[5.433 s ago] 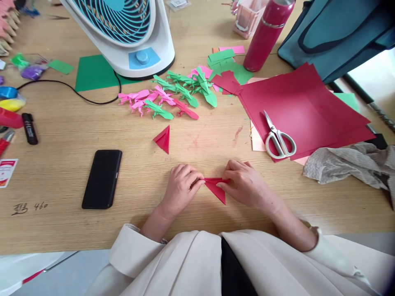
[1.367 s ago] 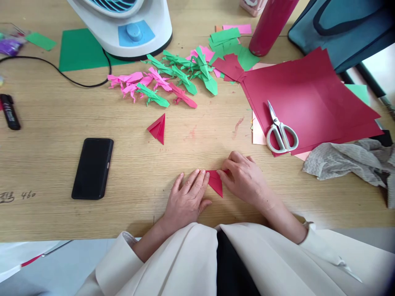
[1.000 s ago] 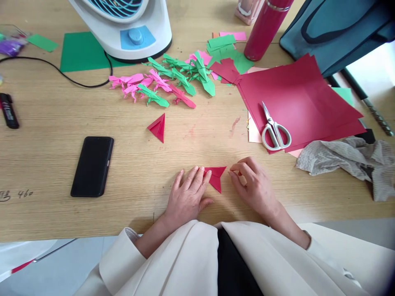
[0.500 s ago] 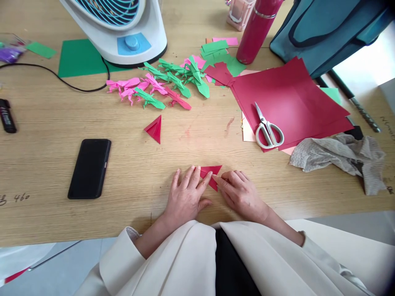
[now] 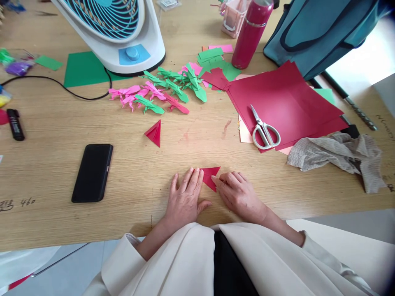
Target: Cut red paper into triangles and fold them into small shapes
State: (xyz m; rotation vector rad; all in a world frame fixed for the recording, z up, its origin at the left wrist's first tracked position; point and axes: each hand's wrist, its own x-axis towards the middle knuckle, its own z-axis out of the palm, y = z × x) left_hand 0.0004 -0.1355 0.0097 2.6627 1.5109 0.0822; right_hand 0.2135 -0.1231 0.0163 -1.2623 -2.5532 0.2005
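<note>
A folded red paper triangle point(image 5: 208, 175) lies on the table in front of me. My left hand point(image 5: 184, 201) rests flat over its left part, fingers stretched out and thumb apart, hiding that end. At the paper's right side is my right hand point(image 5: 240, 195), with its fingers curled and the index fingertip pressed on the paper; its thumb is mostly hidden. Farther left sits another folded red triangle point(image 5: 155, 133). Beyond it lie several folded paper figures, among them a pink one point(image 5: 128, 93), a green one point(image 5: 150, 105) and a red one point(image 5: 175, 103).
Scissors point(image 5: 266, 133) lie on red paper sheets point(image 5: 293, 98) at right, near a crumpled grey cloth point(image 5: 324, 151). A black phone point(image 5: 92, 172) and marker point(image 5: 15, 124) are at left. Behind stand a fan point(image 5: 135, 59), a red bottle point(image 5: 251, 35) and a teal bag point(image 5: 321, 33).
My left index finger has drawn back toward its other fingers, uncovering more of the red triangle. The right hand stays at the paper's right side. The camera view has shifted slightly.
</note>
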